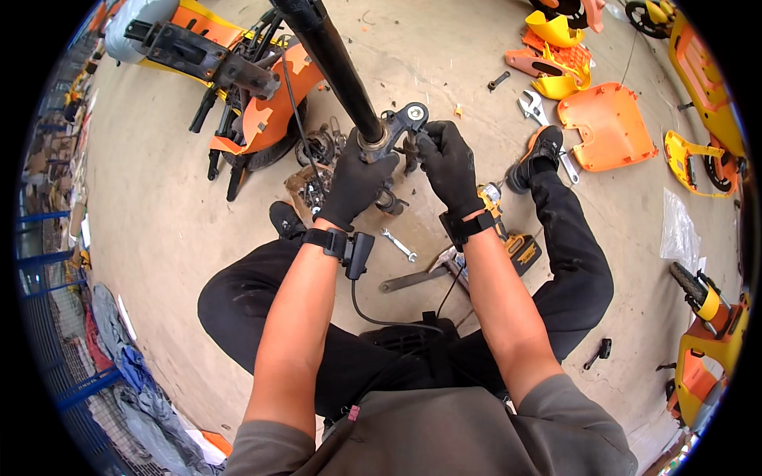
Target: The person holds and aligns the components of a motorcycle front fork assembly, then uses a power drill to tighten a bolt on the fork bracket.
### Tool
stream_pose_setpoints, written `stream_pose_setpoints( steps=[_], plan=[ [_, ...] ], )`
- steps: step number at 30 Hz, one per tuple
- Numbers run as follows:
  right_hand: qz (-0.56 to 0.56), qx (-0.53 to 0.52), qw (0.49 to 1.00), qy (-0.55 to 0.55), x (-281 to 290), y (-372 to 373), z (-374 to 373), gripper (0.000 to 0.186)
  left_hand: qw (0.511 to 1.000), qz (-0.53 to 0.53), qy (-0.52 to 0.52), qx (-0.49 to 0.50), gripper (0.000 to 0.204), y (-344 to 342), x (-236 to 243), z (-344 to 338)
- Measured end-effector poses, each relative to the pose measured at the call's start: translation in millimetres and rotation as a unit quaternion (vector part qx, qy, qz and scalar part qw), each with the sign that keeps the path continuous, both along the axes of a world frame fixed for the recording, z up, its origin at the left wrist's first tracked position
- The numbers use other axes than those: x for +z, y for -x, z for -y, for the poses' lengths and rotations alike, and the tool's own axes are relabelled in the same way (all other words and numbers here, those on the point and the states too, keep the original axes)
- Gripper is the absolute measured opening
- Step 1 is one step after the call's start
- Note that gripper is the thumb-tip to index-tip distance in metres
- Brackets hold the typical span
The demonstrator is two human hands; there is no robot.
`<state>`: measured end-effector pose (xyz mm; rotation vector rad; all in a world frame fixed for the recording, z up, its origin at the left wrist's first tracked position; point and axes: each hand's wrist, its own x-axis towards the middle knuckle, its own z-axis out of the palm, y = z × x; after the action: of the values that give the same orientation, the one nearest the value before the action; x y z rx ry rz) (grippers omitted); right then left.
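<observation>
A long black steering tube rises toward the top edge, with a dark metal fork crown at its lower end. The crown's rounded end carries a pale round fitting. My left hand, in a black glove, is closed around the crown just below the tube's collar. Beside the crown's right end, my gloved right hand has its fingers bent together against a small dark part; exactly what they pinch is hidden. A dark cylindrical piece hangs below the crown, between my hands.
A combination wrench, hammer and yellow cordless drill lie between my legs. By my right shoe are an adjustable wrench and orange panel. A partly stripped orange scooter stands left, near a hardware box.
</observation>
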<state>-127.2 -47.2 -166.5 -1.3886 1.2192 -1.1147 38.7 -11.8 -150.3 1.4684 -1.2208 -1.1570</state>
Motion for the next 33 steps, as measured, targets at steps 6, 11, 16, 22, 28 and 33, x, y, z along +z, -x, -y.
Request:
stream_pose_setpoints(
  steps=[6,11,16,22,28,33],
  plan=[
    [-0.024,0.029,0.999,-0.036,0,5,8,0.022,1.000,-0.009,-0.002,0.000,0.043,1,-1,0],
    [0.014,-0.001,1.000,-0.001,4,2,1,0.024,1.000,-0.009,-0.005,-0.006,0.043,-1,-3,1],
    [-0.057,0.037,0.997,-0.039,-3,6,10,0.020,1.000,-0.001,0.004,-0.006,0.044,-1,-1,1],
    [0.009,-0.003,1.000,0.021,-3,1,3,0.024,1.000,-0.006,0.022,-0.002,0.039,-2,-6,2],
    [-0.040,0.050,0.997,-0.045,-2,7,12,0.020,1.000,0.006,0.013,-0.005,0.045,0,-2,2],
    [0.004,0.003,1.000,-0.009,-1,2,2,0.019,1.000,0.002,0.026,0.000,0.044,-1,-1,0]
  ],
)
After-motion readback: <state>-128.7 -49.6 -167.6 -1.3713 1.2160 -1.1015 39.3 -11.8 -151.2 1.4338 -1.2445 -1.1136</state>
